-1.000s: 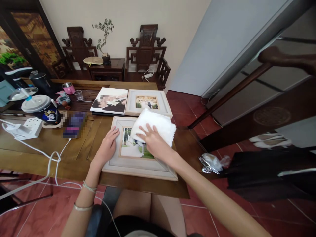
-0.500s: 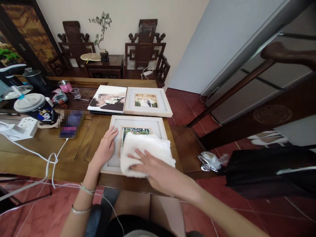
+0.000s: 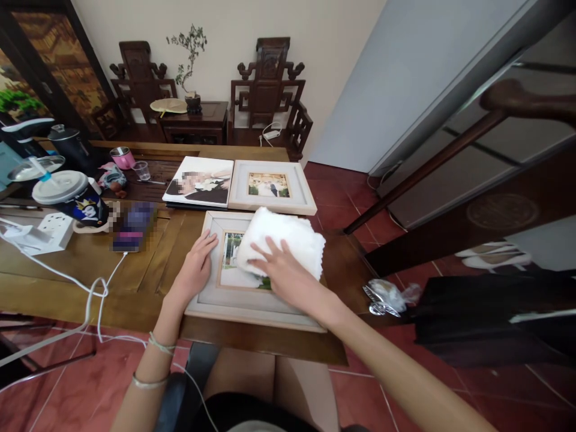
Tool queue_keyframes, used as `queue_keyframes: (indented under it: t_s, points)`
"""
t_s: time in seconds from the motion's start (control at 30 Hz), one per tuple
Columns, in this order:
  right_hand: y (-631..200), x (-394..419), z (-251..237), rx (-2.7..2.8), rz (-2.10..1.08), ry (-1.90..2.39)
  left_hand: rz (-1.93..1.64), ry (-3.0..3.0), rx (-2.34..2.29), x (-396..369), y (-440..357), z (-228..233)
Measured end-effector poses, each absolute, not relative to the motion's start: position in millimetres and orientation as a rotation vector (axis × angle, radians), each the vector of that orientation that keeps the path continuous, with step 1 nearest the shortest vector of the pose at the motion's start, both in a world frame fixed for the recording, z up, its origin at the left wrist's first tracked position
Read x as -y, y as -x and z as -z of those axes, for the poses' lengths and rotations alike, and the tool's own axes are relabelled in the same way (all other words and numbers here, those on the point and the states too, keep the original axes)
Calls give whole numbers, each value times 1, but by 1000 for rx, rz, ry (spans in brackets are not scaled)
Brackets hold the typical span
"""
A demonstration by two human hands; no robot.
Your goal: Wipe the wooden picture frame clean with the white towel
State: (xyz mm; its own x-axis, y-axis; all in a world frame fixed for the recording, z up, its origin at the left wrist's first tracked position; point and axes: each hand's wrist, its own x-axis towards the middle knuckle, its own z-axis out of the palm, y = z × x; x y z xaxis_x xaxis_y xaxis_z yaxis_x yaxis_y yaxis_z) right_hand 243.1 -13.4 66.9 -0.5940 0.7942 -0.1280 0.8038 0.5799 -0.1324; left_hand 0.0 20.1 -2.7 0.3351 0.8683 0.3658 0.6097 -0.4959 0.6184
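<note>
A pale wooden picture frame (image 3: 211, 303) with a small outdoor photo in its mat lies flat on the table near me. My left hand (image 3: 197, 264) rests along its left edge, fingers stretched out. On the frame's right and upper part is a folded, fluffy white cloth (image 3: 299, 237). My right hand (image 3: 283, 270) presses down on this cloth with its fingers spread. The cloth covers the right part of the photo and hangs over the frame's right edge.
Behind lie a second framed photo (image 3: 310, 201) and a white-bordered photo panel (image 3: 202, 165). On the left are a lidded cup (image 3: 85, 204), a phone (image 3: 134, 225), a power strip (image 3: 51, 231) and white cables (image 3: 92, 294). A wooden chair (image 3: 418, 228) stands at right.
My right hand has slid the white cloth up and to the right, uncovering the lower frame and more of the photo's left side. My left hand stays on the left edge.
</note>
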Motion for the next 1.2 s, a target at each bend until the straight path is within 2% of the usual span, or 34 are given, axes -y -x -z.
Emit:
queue_keyframes:
  t_s: [0.17,0.3,0.4,0.63,0.73,1.03,1.2]
  points:
    - [-243,64,-101,-2767,691,-985,-963,-2241,-1290,-20,0,2]
    - [-241,74,-100,-2869,806,-891,-952,-2264,-1302,-20,0,2]
    - [-242,57,-82,-2951,719,-995,-941,-2261,-1305,-20,0,2]
    - [-248,-14,-58,-2892,125,-1458,-977,-2233,-1285,-20,0,3]
    - [-237,-22,-58,-2826,94,-1444,-983,-2231,-1293,-20,1,3]
    - [-224,50,-99,-2774,639,-971,-969,-2248,-1310,-19,-1,-1]
    - [-228,53,-93,-2826,745,-931,-970,-2247,-1305,-19,-1,-1]
